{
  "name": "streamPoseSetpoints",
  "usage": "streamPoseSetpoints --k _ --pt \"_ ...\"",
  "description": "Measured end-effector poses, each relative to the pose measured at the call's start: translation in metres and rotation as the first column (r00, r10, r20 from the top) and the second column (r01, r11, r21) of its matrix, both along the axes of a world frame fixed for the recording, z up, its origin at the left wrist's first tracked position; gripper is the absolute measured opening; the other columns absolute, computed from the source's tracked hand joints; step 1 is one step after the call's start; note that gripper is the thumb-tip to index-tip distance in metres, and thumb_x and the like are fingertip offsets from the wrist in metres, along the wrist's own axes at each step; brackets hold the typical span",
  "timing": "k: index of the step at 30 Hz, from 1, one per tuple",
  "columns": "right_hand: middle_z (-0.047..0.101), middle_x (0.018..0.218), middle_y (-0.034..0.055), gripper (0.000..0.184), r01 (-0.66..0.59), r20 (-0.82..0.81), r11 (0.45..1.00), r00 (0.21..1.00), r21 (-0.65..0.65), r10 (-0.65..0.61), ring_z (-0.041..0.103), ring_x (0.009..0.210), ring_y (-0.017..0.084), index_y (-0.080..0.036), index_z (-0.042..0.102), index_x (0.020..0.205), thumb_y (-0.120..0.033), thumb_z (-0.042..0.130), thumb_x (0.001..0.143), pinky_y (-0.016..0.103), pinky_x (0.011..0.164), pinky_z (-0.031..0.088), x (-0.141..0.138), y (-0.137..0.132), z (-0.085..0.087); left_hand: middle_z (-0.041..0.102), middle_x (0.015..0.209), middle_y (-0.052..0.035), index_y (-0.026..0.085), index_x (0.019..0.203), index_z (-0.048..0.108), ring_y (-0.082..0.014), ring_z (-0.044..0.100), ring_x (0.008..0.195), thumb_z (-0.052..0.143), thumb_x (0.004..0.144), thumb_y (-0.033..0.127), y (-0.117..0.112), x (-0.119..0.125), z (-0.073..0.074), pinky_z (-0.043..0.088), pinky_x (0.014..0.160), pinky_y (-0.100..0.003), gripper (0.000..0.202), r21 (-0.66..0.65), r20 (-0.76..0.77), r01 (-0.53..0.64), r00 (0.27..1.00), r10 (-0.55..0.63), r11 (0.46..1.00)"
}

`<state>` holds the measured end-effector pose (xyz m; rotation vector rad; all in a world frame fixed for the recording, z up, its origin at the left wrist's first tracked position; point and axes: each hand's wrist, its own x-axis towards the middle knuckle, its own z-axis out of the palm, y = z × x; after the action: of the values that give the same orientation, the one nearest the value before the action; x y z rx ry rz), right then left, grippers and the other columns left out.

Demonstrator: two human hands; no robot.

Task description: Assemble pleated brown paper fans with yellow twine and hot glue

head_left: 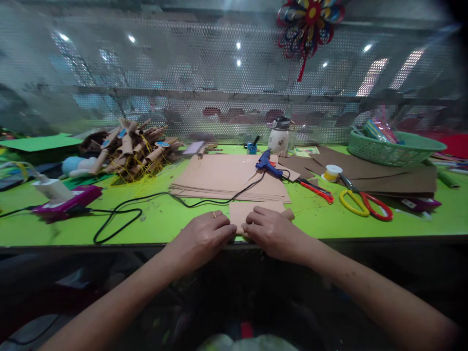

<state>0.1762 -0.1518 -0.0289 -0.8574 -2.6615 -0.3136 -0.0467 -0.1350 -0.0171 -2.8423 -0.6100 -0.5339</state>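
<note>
At the front edge of the green table, a small sheet of brown paper (243, 209) lies under both of my hands. My left hand (204, 234), with a ring on one finger, is closed on the paper's near edge, fingertips pressed down. Beside it, my right hand (272, 231) grips the same edge with curled fingers. The near edge of the paper is mostly hidden by my fingers. A brown paper roll (288, 214) sticks out past my right hand. Just beyond lies a stack of larger brown sheets (219, 175), with a blue glue gun (268, 164) resting on it.
A black cord (146, 196) runs leftward from the glue gun toward a purple power strip (69, 200). Rolled brown paper pieces (135, 151) are heaped at back left. Rightward are a red-handled cutter (316, 190), scissors (365, 202), a yellow spool (332, 172) and a green basket (395, 148).
</note>
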Motion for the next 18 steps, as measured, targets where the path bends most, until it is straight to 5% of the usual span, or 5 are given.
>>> streamPoseSetpoints --k 11,18 --pt "0.055 0.077 0.0069 0.016 0.02 -0.069 1.0 0.997 -0.022 -0.021 0.041 0.078 0.02 -0.014 0.062 0.093 -0.016 0.047 0.091 0.034 0.072 0.033 0.002 0.005 -0.001 0.055 0.085 -0.0053 0.017 0.097 0.064 -0.0142 0.048 0.076 0.045 0.091 0.018 0.003 0.002 -0.011 0.035 0.063 -0.026 0.019 -0.157 0.141 -0.1 0.982 0.122 0.983" --pt "0.053 0.075 0.0055 0.017 0.026 -0.138 0.995 0.99 -0.098 -0.039 0.04 0.071 0.017 -0.014 0.059 0.08 -0.013 0.046 0.09 0.029 0.06 0.029 0.006 0.011 -0.008 0.053 0.083 -0.0053 0.019 0.101 0.065 -0.0145 0.048 0.076 0.048 0.09 0.02 0.005 0.002 -0.01 0.038 0.062 -0.025 0.02 -0.296 0.189 -0.103 0.968 0.164 0.949"
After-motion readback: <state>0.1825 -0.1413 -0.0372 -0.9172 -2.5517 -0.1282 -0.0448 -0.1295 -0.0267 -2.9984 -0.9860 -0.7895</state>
